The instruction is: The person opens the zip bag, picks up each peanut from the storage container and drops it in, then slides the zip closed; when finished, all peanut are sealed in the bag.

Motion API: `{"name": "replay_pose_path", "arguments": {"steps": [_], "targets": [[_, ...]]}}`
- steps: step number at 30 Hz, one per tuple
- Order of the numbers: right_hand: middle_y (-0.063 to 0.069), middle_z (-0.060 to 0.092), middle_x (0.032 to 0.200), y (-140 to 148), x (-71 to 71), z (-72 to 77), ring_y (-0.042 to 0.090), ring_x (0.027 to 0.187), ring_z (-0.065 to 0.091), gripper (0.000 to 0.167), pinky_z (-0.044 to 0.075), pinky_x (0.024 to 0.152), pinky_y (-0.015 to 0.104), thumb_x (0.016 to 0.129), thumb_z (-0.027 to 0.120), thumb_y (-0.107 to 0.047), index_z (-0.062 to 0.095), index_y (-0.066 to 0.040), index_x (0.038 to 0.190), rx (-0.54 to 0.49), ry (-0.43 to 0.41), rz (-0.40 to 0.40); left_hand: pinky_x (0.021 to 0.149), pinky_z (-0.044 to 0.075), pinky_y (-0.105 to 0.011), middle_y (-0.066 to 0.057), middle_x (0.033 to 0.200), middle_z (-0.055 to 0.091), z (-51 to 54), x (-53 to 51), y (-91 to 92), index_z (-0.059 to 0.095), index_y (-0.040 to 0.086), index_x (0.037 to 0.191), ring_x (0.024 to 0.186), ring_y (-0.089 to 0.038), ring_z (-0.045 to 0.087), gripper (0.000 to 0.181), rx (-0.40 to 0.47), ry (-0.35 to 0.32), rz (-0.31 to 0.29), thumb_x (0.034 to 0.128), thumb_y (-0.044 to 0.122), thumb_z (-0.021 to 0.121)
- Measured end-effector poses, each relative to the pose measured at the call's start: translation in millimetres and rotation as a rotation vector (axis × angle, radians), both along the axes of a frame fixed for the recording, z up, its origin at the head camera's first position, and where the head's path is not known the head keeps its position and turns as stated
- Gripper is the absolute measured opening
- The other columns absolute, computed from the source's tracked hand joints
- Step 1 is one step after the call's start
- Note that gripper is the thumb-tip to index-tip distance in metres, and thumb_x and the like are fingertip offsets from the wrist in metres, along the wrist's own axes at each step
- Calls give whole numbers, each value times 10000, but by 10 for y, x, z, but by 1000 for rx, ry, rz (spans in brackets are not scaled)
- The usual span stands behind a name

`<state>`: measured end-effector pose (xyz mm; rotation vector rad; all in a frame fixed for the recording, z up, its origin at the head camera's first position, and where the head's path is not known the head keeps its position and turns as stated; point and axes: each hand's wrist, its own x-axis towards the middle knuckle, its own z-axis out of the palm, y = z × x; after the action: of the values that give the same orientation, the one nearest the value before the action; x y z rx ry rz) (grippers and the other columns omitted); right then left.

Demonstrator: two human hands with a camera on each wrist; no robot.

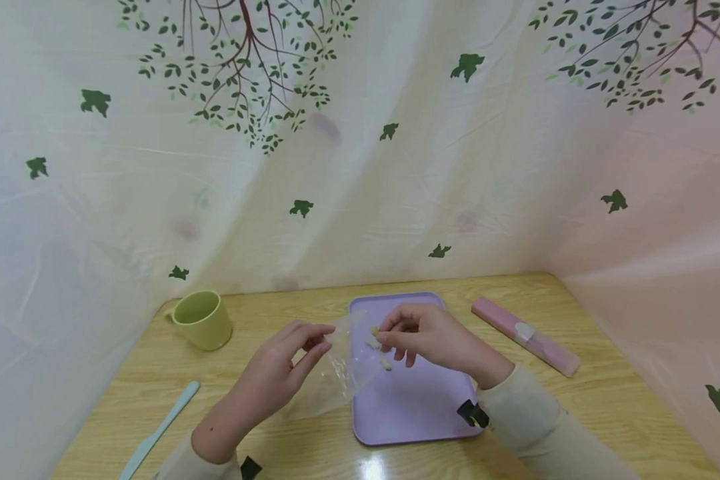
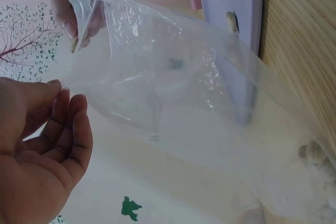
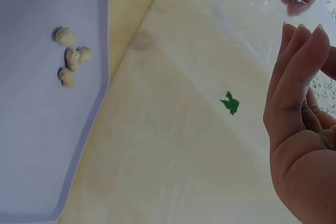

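My left hand (image 1: 279, 363) pinches the rim of a clear zip bag (image 1: 335, 377) between thumb and forefinger. The bag hangs partly over the left edge of a lilac tray (image 1: 420, 413), and its mouth looks parted in the left wrist view. Several beige lumps (image 2: 315, 153) lie at its bottom. Over the tray, my right hand (image 1: 426, 333) pinches a small beige peanut-like piece (image 1: 375, 330) in its fingertips, beside the bag's mouth. Several similar pieces (image 3: 72, 59) rest on the tray below; the right wrist view hides the held one.
A yellow-green mug (image 1: 203, 321) stands at the back left of the wooden table. Nearer the front lies a pale blue spatula-like utensil (image 1: 162, 427). Right of the tray is a long pink case (image 1: 525, 335). A printed curtain (image 1: 360, 200) hangs behind and at the sides.
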<state>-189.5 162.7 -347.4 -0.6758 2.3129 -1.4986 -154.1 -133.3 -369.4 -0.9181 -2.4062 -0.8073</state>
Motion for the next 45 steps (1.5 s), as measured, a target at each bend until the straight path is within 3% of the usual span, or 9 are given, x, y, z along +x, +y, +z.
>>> {"name": "replay_pose_path", "arguments": {"steps": [7,16,28,35,45], "targets": [[143,790,965,-60,49,36,209,761,717,207,638,629,366,1032,734,-257,726,-56,1081,8,22,-3,760,629,-317,52,1042,733,3,-6,16,738,112,1245,932,-53,684,254,7,20,-17,992,106,764],[178,779,973,-105,62,23,194,753,719,199,646,643,378,1016,754,-263,727,-74,1069,15,13,-11,767,619,-276,48,1042,731,-4,-14,21,736,107,1239,925,-61,690,267,12,48,-29,976,83,775],[193,765,954,-104,82,19,200,751,719,210,651,659,420,1015,754,-275,729,-69,1052,8,14,-19,766,617,-273,51,1051,727,1,1,22,738,115,1248,939,-55,687,256,4,12,-17,993,110,763],[99,772,909,-54,26,-9,212,751,704,238,641,651,380,1031,736,-292,724,-56,1058,10,23,-45,756,614,-281,60,1040,719,-1,2,16,737,109,1251,931,-43,673,254,3,7,-22,998,107,756],[151,767,926,34,-142,-129,206,742,682,252,638,674,364,1042,722,-300,740,-51,1071,-3,-3,-151,748,617,-296,53,1047,720,-6,21,12,738,94,1254,937,-46,673,253,-1,1,-13,1003,108,751]]}}
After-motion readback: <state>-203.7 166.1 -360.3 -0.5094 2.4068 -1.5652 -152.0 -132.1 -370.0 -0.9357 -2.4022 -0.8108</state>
